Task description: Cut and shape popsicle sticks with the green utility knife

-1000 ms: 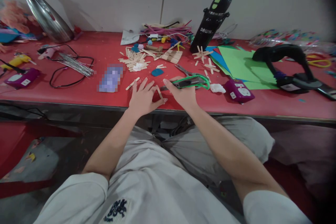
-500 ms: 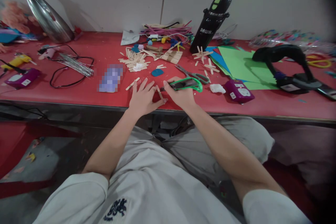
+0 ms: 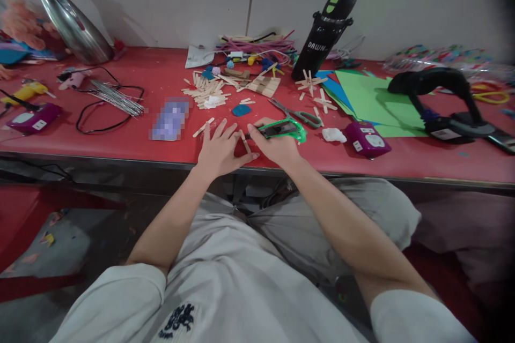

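My left hand [image 3: 219, 151] lies flat on the red table [image 3: 132, 144] near its front edge, fingers spread, pinning a wooden craft stick [image 3: 244, 143]. My right hand [image 3: 276, 146] is closed round a green and black utility knife [image 3: 281, 129], whose tip rests against that stick. A second loose stick [image 3: 203, 128] lies just left of my left fingers. A blue scrap [image 3: 241, 110] sits behind both hands.
A heap of craft sticks [image 3: 207, 92] and a stick panel [image 3: 263, 86] lie further back. Scissors [image 3: 295, 113], a black bottle [image 3: 324, 32], green paper [image 3: 370, 102], a purple box [image 3: 366, 140], a black hole punch [image 3: 438, 102], black cable [image 3: 104, 112] and a white lump [image 3: 333, 135] surround them.
My right hand has drawn the knife leftward, toward the stick, uncovering the scissors behind it. My left hand has stayed flat on the stick.
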The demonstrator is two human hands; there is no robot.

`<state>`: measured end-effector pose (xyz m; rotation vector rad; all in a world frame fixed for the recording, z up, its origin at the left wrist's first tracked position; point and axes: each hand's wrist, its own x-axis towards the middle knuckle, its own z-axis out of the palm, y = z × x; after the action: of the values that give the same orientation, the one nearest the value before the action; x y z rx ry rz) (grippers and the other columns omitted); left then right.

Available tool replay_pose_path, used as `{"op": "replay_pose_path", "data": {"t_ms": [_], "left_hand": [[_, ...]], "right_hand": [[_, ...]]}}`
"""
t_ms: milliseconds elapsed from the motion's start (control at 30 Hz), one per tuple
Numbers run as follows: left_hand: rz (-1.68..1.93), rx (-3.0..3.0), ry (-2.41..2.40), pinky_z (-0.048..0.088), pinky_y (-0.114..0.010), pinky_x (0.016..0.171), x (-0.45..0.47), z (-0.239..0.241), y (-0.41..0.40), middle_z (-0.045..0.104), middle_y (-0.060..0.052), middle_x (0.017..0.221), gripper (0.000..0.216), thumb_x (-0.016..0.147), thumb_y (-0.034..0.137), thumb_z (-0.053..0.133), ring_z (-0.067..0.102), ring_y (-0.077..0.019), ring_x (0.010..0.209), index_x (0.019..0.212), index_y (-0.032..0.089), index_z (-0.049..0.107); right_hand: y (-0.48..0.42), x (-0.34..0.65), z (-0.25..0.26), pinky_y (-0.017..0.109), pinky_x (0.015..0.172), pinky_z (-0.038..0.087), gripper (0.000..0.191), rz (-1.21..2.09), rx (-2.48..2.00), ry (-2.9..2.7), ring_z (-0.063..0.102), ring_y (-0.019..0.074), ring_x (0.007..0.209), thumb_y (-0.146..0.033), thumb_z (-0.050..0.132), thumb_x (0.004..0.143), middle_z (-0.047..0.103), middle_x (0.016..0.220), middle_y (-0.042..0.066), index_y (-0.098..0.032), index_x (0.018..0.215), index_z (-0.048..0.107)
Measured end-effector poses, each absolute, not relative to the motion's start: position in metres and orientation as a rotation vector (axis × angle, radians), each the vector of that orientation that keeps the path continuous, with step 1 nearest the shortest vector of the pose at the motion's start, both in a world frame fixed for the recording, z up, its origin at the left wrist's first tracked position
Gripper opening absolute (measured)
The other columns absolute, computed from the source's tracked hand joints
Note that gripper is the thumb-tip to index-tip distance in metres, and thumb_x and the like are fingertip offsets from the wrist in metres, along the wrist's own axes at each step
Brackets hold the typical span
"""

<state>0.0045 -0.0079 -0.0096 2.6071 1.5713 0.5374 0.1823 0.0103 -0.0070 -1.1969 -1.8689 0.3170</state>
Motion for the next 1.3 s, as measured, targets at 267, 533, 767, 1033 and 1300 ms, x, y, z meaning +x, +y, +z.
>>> {"op": "replay_pose_path", "data": {"t_ms": [267,533,767,1033,1300], "left_hand": [[0.506,2.612,1.564,0.002,-0.066,0.127,0.004,-0.008,-0.008,0.048,-0.011,0.158,0.076,0.087,0.076,0.052,0.030,-0.0371,0.154,0.138,0.020,0.060],[0.535,2.616,1.579,0.006,-0.070,0.126,0.004,-0.013,-0.006,0.050,-0.010,0.157,0.080,0.087,0.077,0.052,0.031,-0.0387,0.153,0.144,0.021,0.057],[0.512,2.540,1.610,0.009,-0.073,0.125,0.005,-0.009,-0.006,0.050,-0.005,0.157,0.074,0.084,0.076,0.059,0.032,-0.0390,0.153,0.137,0.026,0.063],[0.523,2.482,1.644,0.005,-0.073,0.125,0.007,-0.009,-0.004,0.052,-0.003,0.155,0.071,0.079,0.076,0.063,0.032,-0.0385,0.152,0.132,0.029,0.067],[0.501,2.497,1.646,0.008,-0.074,0.123,0.009,-0.004,-0.004,0.054,-0.005,0.154,0.067,0.079,0.073,0.065,0.036,-0.0383,0.150,0.129,0.029,0.069]], "right_hand": [[0.009,0.182,0.006,0.035,0.074,0.045,0.028,0.421,-1.160,-1.869,0.057,0.0186,0.067,-0.041,0.053,0.091,0.059,0.067,0.001,-0.026,0.069,0.047],[0.016,0.186,0.007,0.035,0.071,0.045,0.024,0.562,-1.221,-1.906,0.059,0.0189,0.067,-0.040,0.054,0.090,0.060,0.067,0.000,-0.026,0.072,0.046],[0.019,0.185,0.007,0.036,0.073,0.047,0.025,0.464,-1.155,-1.959,0.058,0.0186,0.068,-0.037,0.054,0.089,0.063,0.069,0.000,-0.026,0.068,0.047],[0.015,0.186,0.010,0.034,0.070,0.048,0.024,0.482,-1.156,-1.951,0.057,0.0174,0.066,-0.036,0.056,0.087,0.063,0.067,0.001,-0.025,0.067,0.052],[0.012,0.186,0.012,0.034,0.071,0.048,0.026,0.468,-1.159,-1.952,0.057,0.0176,0.067,-0.037,0.057,0.088,0.064,0.067,0.002,-0.025,0.065,0.051]]}}
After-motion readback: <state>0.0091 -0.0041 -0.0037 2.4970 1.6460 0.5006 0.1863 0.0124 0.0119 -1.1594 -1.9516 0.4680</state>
